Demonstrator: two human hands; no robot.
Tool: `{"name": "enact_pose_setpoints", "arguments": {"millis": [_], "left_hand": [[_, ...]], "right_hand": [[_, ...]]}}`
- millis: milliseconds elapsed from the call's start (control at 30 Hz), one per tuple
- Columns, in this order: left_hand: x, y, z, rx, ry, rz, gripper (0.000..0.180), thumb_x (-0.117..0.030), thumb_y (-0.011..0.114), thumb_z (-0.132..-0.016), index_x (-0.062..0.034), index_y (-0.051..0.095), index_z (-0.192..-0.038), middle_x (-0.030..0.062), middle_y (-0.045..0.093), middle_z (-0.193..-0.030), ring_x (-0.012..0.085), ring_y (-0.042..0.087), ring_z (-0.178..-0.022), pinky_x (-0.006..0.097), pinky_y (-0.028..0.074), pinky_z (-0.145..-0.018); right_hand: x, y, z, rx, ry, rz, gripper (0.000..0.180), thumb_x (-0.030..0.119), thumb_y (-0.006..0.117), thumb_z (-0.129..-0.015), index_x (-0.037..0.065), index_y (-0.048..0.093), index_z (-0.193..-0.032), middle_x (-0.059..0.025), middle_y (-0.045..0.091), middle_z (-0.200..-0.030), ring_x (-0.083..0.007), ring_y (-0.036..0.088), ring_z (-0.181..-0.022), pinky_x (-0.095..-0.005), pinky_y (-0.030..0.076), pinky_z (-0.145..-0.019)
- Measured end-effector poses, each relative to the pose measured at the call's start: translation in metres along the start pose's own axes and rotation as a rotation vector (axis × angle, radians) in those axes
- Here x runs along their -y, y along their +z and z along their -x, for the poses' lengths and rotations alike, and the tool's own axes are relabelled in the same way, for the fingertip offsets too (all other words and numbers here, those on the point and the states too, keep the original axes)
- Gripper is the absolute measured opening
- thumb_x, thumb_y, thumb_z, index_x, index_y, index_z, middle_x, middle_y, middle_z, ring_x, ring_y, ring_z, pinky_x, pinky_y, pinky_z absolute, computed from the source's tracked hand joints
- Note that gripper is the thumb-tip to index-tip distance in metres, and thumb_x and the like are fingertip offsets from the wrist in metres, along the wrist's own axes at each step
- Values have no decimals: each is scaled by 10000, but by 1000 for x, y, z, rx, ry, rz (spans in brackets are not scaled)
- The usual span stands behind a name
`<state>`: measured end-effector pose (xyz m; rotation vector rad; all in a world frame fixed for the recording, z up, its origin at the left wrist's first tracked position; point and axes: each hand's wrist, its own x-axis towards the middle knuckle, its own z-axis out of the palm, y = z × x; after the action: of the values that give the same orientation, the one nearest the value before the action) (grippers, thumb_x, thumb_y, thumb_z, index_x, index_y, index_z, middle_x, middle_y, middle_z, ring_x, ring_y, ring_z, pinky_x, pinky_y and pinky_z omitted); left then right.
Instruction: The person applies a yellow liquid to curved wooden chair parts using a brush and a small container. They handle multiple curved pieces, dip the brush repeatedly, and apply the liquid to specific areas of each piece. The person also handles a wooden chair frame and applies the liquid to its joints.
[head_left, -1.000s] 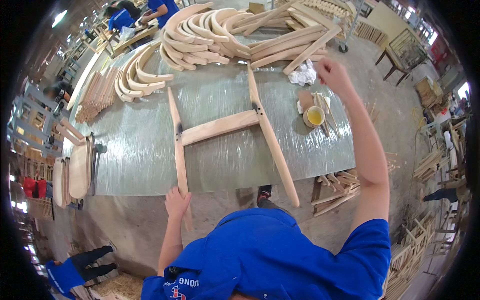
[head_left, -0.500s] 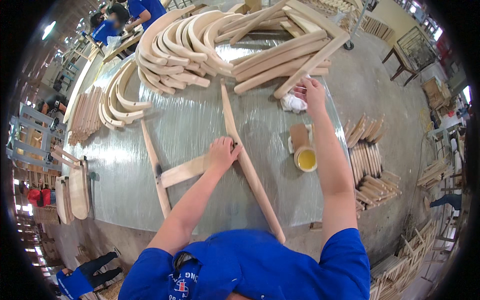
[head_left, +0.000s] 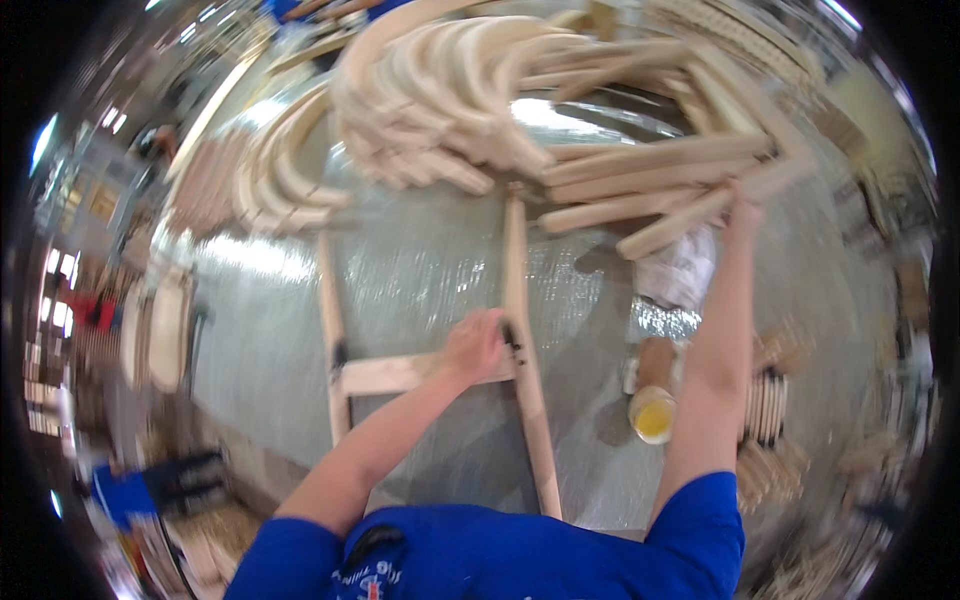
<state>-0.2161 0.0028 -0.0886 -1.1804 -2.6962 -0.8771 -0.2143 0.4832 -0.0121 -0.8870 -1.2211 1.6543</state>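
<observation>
A wooden frame lies on the table: a crosspiece point(head_left: 395, 374) joins a left leg point(head_left: 331, 300) and a longer right leg point(head_left: 517, 270). My left hand point(head_left: 474, 346) is closed over the crosspiece's right end, beside a dark mark on the right leg. My right hand point(head_left: 741, 207) reaches to the near side of a pile of wooden pieces point(head_left: 650, 180), touching a front piece point(head_left: 668, 228). Motion blur smears its fingers. A crumpled white cloth point(head_left: 677, 270) lies just below that pile, left of my right forearm.
A cup of yellow liquid point(head_left: 653, 416) stands beside my right forearm, next to a brown block-like thing point(head_left: 657, 360). Curved wooden parts point(head_left: 420, 110) are heaped at the far side of the plastic-covered table point(head_left: 250, 330). More wood is stacked to the right point(head_left: 768, 405). A person in blue point(head_left: 130, 490) is at lower left.
My right hand has left the white cloth and moved up and right to the wooden pile. The view has shifted. The crosspiece now meets the right leg, and my left hand stays at that joint.
</observation>
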Motion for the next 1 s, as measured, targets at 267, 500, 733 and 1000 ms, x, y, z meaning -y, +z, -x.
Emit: {"name": "enact_pose_setpoints", "arguments": {"millis": [267,500,733,1000], "left_hand": [[-11,-21,11,-92,100,133,239,-127,499,-864,-43,482,-1087,151,563,-1002,336,527,-950,426,425,-830],[-102,-142,33,-662,79,263,613,-333,642,-770,-25,421,-1252,212,464,-1206,398,422,-1124,426,352,-967],[-72,-214,120,-751,-287,637,493,-227,691,-795,6,464,-1165,160,596,-946,300,585,-860,354,468,-750],[-12,-217,322,-320,-741,1119,192,-84,641,-777,-19,503,-893,8,496,-598,81,479,-445,249,372,-386]], "right_hand": [[124,113,165,376,-326,-477,193,-14,594,-752,-24,461,-891,-124,537,-727,-209,561,-602,-323,472,-517],[173,147,366,640,-813,-353,272,-66,595,-769,-22,430,-981,-145,577,-778,-175,597,-638,-279,500,-497],[221,139,533,857,-1232,347,315,29,698,-759,-24,530,-1020,-136,635,-940,-262,633,-837,-336,504,-719],[131,-74,460,397,-486,1034,499,150,665,-793,42,447,-1229,-95,466,-1065,-214,463,-923,-342,355,-784]]}}
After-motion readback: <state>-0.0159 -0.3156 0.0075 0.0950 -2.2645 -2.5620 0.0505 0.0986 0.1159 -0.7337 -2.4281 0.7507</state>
